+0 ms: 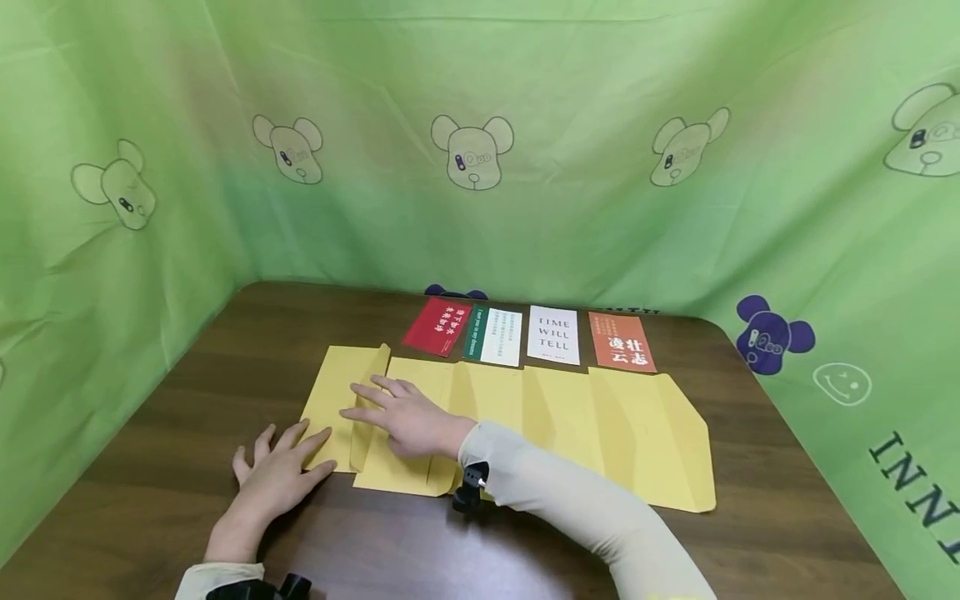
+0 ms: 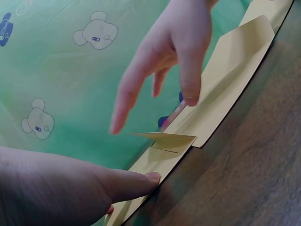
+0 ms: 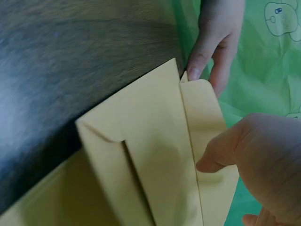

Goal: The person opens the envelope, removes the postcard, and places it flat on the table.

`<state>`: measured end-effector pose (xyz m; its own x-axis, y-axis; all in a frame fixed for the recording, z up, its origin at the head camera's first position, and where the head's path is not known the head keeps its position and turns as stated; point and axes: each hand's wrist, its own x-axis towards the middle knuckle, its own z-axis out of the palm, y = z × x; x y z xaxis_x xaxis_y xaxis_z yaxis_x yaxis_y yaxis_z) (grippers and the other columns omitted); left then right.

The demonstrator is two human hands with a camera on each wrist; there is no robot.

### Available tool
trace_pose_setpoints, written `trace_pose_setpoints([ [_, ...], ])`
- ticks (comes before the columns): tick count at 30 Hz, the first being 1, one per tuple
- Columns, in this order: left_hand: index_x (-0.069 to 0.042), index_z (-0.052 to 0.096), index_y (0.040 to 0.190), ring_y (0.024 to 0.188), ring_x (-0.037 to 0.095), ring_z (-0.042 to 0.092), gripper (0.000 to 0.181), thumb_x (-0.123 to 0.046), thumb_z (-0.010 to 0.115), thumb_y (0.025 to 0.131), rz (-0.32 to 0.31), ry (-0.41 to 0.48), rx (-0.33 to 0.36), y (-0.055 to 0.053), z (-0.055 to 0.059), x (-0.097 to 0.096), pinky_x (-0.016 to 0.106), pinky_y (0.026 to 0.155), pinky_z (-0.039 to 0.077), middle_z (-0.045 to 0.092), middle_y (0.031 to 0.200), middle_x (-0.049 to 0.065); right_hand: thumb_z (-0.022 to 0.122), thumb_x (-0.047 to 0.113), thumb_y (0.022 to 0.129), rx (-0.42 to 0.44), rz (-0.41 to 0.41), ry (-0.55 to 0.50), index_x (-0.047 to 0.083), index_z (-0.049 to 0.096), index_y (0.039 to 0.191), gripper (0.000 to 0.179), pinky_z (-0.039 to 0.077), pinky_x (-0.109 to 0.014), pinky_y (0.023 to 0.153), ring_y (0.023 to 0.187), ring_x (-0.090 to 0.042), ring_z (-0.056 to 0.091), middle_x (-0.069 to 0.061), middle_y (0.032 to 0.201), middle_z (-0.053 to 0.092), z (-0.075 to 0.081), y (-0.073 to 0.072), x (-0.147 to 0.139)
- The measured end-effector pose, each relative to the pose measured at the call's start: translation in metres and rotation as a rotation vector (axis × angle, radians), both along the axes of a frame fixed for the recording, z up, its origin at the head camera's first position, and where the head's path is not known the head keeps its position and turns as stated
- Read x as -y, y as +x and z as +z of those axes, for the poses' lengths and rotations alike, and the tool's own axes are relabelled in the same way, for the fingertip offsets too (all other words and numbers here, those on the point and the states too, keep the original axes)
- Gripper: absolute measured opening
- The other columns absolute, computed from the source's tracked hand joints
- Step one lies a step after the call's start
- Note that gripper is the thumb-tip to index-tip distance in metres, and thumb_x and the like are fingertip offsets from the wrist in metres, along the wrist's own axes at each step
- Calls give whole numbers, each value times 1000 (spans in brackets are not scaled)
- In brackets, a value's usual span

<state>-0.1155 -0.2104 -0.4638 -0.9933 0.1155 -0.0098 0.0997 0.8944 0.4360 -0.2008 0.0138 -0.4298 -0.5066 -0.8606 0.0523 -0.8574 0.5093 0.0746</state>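
Several yellow paper envelopes (image 1: 487, 400) lie overlapping in a row across the brown table. My left hand (image 1: 273, 479) rests with spread fingers on the near left corner of the leftmost envelope (image 1: 330, 383). In the left wrist view its thumb (image 2: 136, 181) presses near that envelope's edge. The flap (image 2: 164, 136) on the right side of this envelope stands partly raised. My right hand (image 1: 412, 421) reaches left over the row with its fingers extended, near the flap. Whether its fingertips touch the paper, I cannot tell. Neither hand grips anything.
Behind the envelopes lie a red card (image 1: 438, 327), a green and white card (image 1: 492, 336), a white card (image 1: 553, 335) and an orange card (image 1: 621, 342). A green curtain (image 1: 480, 233) with printed bear heads surrounds the table (image 1: 172, 433).
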Motion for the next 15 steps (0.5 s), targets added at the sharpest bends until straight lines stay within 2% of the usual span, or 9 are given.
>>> trace_pose_setpoints([
  [5, -11, 56, 142, 135, 62, 11, 56, -43, 63, 95, -1, 5, 1, 2, 0, 0, 82, 95, 2, 36, 151, 25, 64, 12, 89, -43, -11, 21, 29, 49, 147, 62, 29, -49, 114, 148, -30, 24, -5, 158, 35, -3, 1, -7],
  [11, -11, 57, 141, 135, 63, 12, 57, -43, 64, 95, 6, -7, -2, 4, 1, 0, 83, 94, 3, 37, 151, 25, 60, 16, 94, -20, 7, 9, 29, 41, 153, 63, 25, -48, 116, 150, -28, 19, -2, 162, 27, -5, 1, -2],
  [15, -11, 57, 141, 134, 63, 12, 57, -44, 63, 95, -1, -4, -7, 4, 0, -1, 83, 93, 3, 37, 150, 25, 57, 22, 96, -50, 16, 44, 30, 44, 151, 56, 23, -50, 117, 150, -25, 17, 1, 162, 28, -7, 2, 2],
])
